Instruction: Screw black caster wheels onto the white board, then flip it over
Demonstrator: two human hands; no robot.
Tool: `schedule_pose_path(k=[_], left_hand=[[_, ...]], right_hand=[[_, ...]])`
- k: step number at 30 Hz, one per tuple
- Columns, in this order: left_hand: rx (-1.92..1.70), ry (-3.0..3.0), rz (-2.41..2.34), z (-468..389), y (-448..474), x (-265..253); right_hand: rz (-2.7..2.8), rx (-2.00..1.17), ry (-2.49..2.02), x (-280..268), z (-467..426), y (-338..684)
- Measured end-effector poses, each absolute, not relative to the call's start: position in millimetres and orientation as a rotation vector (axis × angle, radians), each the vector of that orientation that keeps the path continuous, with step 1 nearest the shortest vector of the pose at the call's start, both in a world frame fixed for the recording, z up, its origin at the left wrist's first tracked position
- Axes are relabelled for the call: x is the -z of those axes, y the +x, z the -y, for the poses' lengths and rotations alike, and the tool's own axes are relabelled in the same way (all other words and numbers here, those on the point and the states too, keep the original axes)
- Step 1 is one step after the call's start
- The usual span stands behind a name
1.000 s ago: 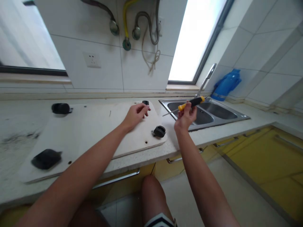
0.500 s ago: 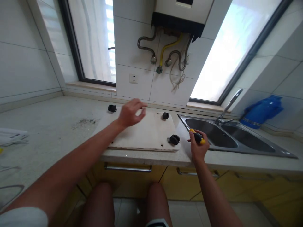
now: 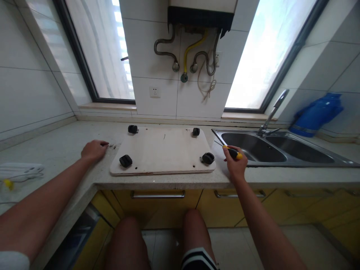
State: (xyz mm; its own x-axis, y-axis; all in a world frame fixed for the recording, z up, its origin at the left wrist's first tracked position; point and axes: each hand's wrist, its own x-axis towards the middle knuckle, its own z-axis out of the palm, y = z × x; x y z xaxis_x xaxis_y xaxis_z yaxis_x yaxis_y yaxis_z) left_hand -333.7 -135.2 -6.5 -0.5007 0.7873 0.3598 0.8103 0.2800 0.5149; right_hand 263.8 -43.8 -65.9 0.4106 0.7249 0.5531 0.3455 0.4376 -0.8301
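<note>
My right hand (image 3: pixel 236 165) grips a yellow-and-black screwdriver (image 3: pixel 234 153) near the sink's left edge, its thin shaft pointing up and left. A white board (image 3: pixel 164 150) lies flat on the counter between my hands. Black casters sit near its corners: back left (image 3: pixel 132 129), back right (image 3: pixel 196 132), front left (image 3: pixel 125 161) and front right (image 3: pixel 208 158). Left of the board, my left hand (image 3: pixel 95 150) rests low over the counter, fingers drawn together at a scatter of small dark bits (image 3: pixel 111 146). Whatever its fingertips pinch is too small to make out.
The steel double sink (image 3: pixel 284 163) with its tap (image 3: pixel 272 112) is set into the counter on the right, a blue container (image 3: pixel 317 114) behind it. A white power strip (image 3: pixel 22 168) lies far left. Pipes (image 3: pixel 185 52) hang from the heater above.
My left hand has moved from above the board leftward and down to the small dark bits, uncovering the front-left caster. My right hand still holds the screwdriver in nearly the same place.
</note>
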Motion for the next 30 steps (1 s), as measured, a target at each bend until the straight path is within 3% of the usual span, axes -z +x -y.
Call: schedule_pose_path(k=[30], left_hand=[[0.929, -1.725, 2.351, 117, -337, 10]], right_hand=[[1.157, -0.377, -1.167, 67, 41, 264]])
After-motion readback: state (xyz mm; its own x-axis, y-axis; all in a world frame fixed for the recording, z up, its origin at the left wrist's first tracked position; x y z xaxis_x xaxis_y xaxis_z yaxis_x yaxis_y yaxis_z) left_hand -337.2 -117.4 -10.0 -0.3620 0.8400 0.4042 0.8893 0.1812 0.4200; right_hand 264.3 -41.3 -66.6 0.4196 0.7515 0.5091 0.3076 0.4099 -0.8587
